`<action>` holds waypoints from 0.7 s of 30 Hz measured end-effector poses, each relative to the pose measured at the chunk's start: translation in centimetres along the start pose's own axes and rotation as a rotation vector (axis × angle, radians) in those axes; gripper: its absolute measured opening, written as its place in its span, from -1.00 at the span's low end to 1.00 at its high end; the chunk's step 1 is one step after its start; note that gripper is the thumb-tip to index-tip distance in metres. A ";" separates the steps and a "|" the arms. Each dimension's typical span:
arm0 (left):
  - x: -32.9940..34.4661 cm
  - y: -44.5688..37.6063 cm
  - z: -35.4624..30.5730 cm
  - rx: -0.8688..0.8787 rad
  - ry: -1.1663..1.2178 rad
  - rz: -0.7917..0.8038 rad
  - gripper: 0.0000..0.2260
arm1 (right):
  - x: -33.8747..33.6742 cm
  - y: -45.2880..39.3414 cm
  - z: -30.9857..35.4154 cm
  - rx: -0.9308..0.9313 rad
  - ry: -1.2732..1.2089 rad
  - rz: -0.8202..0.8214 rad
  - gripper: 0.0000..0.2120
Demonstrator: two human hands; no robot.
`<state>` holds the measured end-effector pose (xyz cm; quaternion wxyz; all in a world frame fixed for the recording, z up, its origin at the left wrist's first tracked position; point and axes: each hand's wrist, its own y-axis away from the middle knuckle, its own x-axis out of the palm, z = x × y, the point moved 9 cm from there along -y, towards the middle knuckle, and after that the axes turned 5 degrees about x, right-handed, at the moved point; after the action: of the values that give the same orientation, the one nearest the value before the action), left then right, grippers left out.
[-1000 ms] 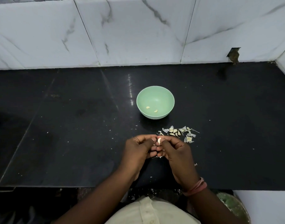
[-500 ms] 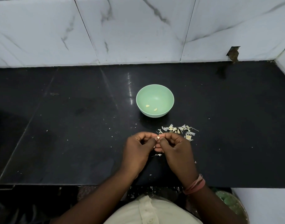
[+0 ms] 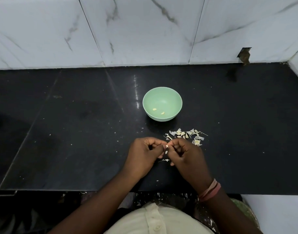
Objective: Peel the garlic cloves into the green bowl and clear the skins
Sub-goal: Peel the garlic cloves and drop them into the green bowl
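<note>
Both hands curled, pinching garlic clove.

Glossy black stone counter, polished veined marble wall tiles, smooth matt green bowl.

No readable text, label or number appears anywhere.

A black stone counter is stretching across the view, its polished top catching a streak of light just left of centre. White marble-look wall tiles with grey veins are rising behind it. A small broken hole is showing in the tiles at right, low down.
</note>
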<state>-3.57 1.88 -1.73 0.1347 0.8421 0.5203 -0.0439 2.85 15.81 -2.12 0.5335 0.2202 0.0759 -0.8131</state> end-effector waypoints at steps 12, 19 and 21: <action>-0.5 -1.1 -0.1 0.010 -0.108 0.137 -0.92 | 1.1 -0.3 -0.1 0.153 -0.077 0.051 -0.87; -0.6 -1.6 1.2 -0.066 0.143 0.137 -0.91 | 1.8 -0.5 -0.7 0.298 -0.383 0.052 -0.92; -0.9 -1.6 1.3 -0.058 0.203 0.077 -0.92 | 2.1 -0.5 -0.7 0.312 -0.457 0.037 -0.91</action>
<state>-5.32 1.42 -3.12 0.1074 0.8573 0.4997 0.0619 1.88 14.52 -3.75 0.5112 0.1118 -0.1766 -0.8336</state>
